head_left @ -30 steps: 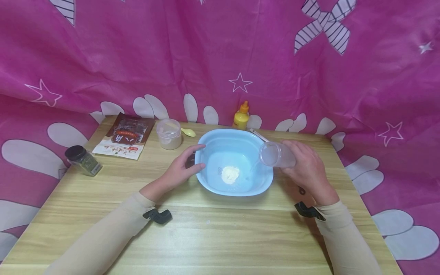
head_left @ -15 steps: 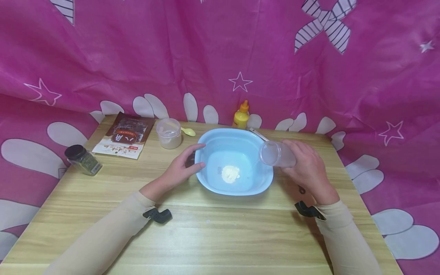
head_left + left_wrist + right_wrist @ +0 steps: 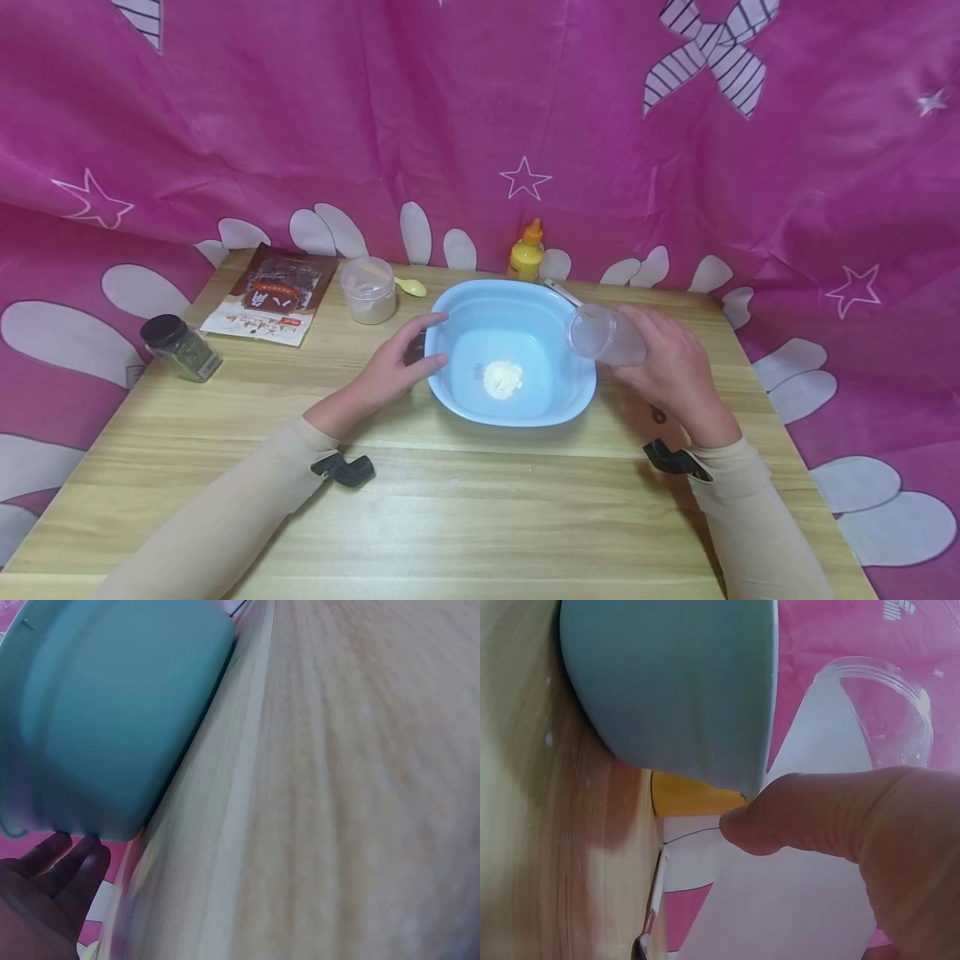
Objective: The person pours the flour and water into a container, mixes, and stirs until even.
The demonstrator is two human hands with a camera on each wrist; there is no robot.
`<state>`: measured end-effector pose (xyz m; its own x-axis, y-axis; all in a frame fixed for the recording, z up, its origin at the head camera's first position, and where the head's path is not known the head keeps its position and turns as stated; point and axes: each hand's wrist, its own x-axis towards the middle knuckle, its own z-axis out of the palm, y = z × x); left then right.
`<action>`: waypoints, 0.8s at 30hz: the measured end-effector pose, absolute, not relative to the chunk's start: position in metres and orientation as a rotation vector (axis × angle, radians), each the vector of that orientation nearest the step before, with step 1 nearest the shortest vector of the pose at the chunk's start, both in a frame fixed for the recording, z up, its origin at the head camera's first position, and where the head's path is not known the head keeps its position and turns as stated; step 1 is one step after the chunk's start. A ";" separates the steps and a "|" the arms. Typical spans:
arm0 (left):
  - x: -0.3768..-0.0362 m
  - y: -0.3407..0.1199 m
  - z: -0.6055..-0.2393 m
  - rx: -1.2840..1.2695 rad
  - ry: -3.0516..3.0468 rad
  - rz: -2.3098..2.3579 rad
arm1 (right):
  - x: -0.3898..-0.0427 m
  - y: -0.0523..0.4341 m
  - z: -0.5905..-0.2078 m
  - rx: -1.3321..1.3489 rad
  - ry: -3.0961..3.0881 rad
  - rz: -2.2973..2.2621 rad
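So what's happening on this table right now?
A person sits at a wooden table with a light blue basin before them. The right hand holds a clear plastic cup tipped on its side over the basin's right rim. The left hand rests against the basin's left side. A small mound of white powder lies in liquid at the bottom of the basin.

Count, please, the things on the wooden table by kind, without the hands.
Basin: 1, blue
Clear cup in the right hand: 1
Jars: 2, spice jar, powder tub
Squeeze bottle: 1, yellow
Packet: 1
Spoon: 1
Total: 7
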<state>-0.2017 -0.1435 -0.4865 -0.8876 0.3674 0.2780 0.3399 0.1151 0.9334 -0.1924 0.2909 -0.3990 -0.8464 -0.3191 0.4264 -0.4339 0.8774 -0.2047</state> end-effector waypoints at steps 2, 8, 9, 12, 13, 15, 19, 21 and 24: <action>-0.202 -0.143 -0.487 0.742 2.330 1.938 | -0.191 0.291 -0.398 0.536 -2.678 0.451; -0.203 -0.144 -0.488 0.745 2.334 1.935 | -0.189 0.292 -0.394 0.445 -2.749 0.634; -0.203 -0.144 -0.488 0.744 2.332 1.936 | -0.189 0.292 -0.393 0.427 -2.759 0.672; -0.203 -0.144 -0.488 0.738 2.332 1.934 | -0.187 0.293 -0.392 0.379 -2.773 0.791; -0.203 -0.144 -0.487 0.734 2.333 1.932 | -0.187 0.294 -0.391 0.363 -2.776 0.826; -0.203 -0.144 -0.487 0.730 2.335 1.926 | -0.187 0.296 -0.390 0.345 -2.774 0.891; -0.202 -0.144 -0.487 0.731 2.339 1.922 | -0.190 0.300 -0.387 0.298 -2.771 0.988; -0.202 -0.144 -0.487 0.734 2.339 1.924 | -0.193 0.303 -0.385 0.260 -2.774 1.013; -0.202 -0.144 -0.486 0.734 2.338 1.928 | -0.198 0.309 -0.384 0.220 -2.754 1.096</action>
<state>-0.2021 -0.1437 -0.4863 -0.8890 0.3677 0.2730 0.3381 0.1248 0.9328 -0.1981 0.3087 -0.3842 -0.9749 -0.0743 0.2101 -0.1983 0.7194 -0.6657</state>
